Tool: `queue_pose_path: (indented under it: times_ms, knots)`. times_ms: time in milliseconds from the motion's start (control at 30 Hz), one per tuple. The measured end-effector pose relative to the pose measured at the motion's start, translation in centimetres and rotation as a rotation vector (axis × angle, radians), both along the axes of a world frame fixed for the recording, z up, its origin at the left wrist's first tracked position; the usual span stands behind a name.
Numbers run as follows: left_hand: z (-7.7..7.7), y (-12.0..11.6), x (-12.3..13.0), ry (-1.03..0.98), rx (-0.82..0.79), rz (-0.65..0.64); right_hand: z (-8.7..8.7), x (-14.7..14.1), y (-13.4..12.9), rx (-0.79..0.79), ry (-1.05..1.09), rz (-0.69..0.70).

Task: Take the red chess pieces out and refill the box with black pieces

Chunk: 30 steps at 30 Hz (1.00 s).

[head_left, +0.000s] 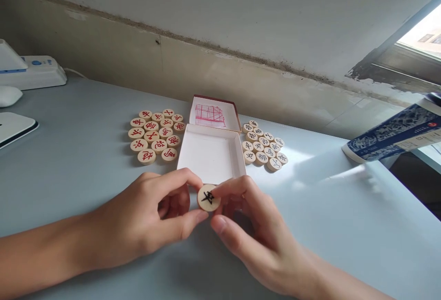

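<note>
Between my two hands is a round wooden Chinese chess piece (206,199) with a black character facing up. My left hand (155,212) pinches its left side between thumb and forefinger. The forefinger of my right hand (255,231) touches its right side, with the thumb close below. Just beyond the piece stands an open white cardboard box (210,153), its lid (217,114) tilted back with a red grid drawn inside. Red-lettered chess pieces (151,136) are grouped left of the box. Black-lettered chess pieces (263,141) lie to its right.
A blue patterned cup (392,130) lies on its side at the right edge of the grey table (86,162). At the left are a white power strip (44,72) and a white rounded object (10,95). A wall (155,47) rises behind the table.
</note>
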<state>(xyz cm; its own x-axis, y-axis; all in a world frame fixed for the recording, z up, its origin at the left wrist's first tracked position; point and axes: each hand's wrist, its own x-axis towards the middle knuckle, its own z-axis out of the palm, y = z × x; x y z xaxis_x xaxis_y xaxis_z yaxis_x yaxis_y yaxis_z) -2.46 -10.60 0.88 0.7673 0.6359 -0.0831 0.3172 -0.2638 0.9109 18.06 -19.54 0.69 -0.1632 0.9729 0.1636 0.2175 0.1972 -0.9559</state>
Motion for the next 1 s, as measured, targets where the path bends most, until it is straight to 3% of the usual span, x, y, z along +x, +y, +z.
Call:
queue_pose_path:
  times_ms: [300,433,567,800,1000]
  knots:
    - [-0.41,0.25,-0.25,-0.032,0.134,-0.075,-0.61,-0.12,0.22,-0.036,-0.014,-0.025]
    - [-0.41,0.42,-0.10,-0.039,0.186,-0.042,-0.31,-0.12,0.40,-0.074,-0.019,-0.041]
    - [-0.48,0.40,-0.05,-0.070,0.225,-0.007,-0.07,-0.07,0.29,-0.008,-0.036,-0.060]
    - [0.14,-0.01,-0.33,0.023,0.065,0.066,-0.26,0.00,0.47,0.074,-0.047,-0.083]
    - [0.18,0.19,-0.01,-0.004,0.046,0.002,-0.50,0.20,0.25,0.109,-0.123,-0.038]
